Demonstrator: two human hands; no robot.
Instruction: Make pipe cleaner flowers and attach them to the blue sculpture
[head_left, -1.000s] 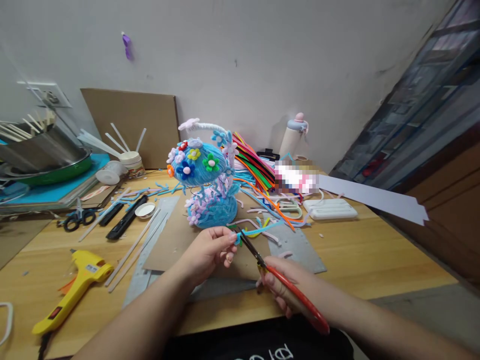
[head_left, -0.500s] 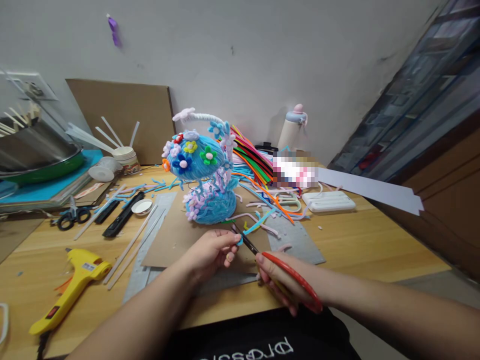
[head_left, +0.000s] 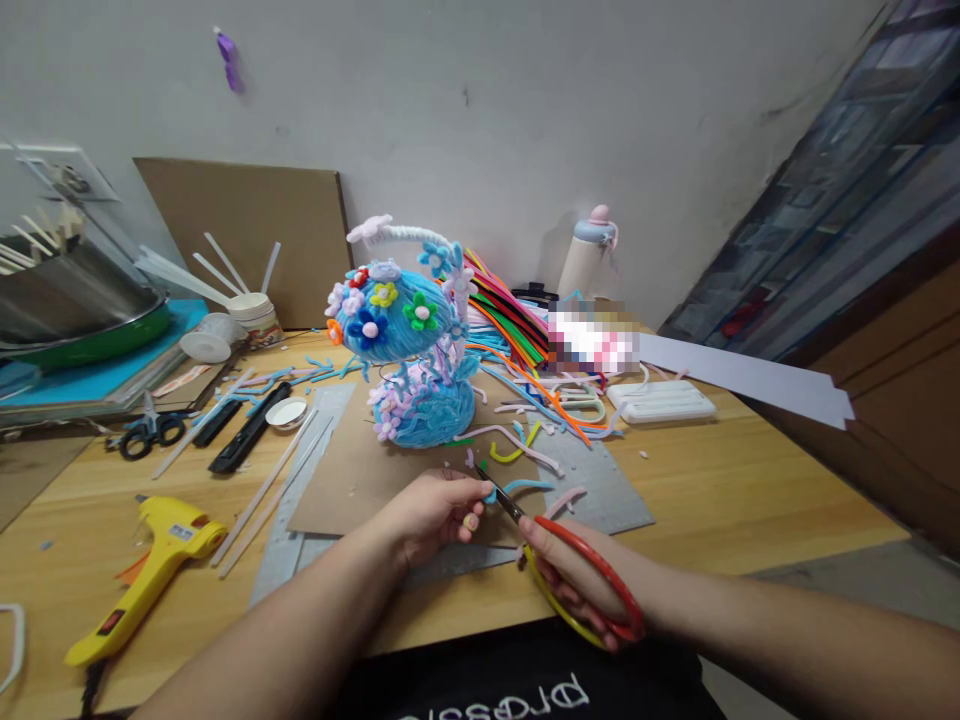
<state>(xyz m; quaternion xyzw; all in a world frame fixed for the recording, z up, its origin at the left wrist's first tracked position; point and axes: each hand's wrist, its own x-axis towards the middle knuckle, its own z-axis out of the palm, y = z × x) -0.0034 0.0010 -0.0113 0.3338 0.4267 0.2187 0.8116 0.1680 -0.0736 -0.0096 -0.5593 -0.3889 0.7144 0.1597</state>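
My left hand (head_left: 442,510) pinches a small blue pipe cleaner piece (head_left: 491,494) between thumb and fingertip. In my right hand (head_left: 574,570) is a pair of scissors (head_left: 621,590) with one red and one yellow handle loop; their dark blades reach to the blue piece, just beside my left fingertips. A longer blue pipe cleaner strip (head_left: 529,485) lies close to the blades, over the cardboard. Behind my hands stands a blue pipe-cleaner lamp-like ornament (head_left: 433,415), its rounded top covered in colourful flowers, on a cardboard sheet (head_left: 337,490).
A yellow glue gun (head_left: 150,570) lies at the left, near dark-handled scissors (head_left: 152,435) and a black cutter (head_left: 250,428). Loose pipe cleaners (head_left: 517,340) are heaped behind the ornament. A white case (head_left: 664,401) and a bottle (head_left: 585,255) stand to the right.
The blue strip that slanted up from my left fingertips now lies lower, beside the blades. The scissors' handles have spread apart, and both hands have shifted slightly right and down.
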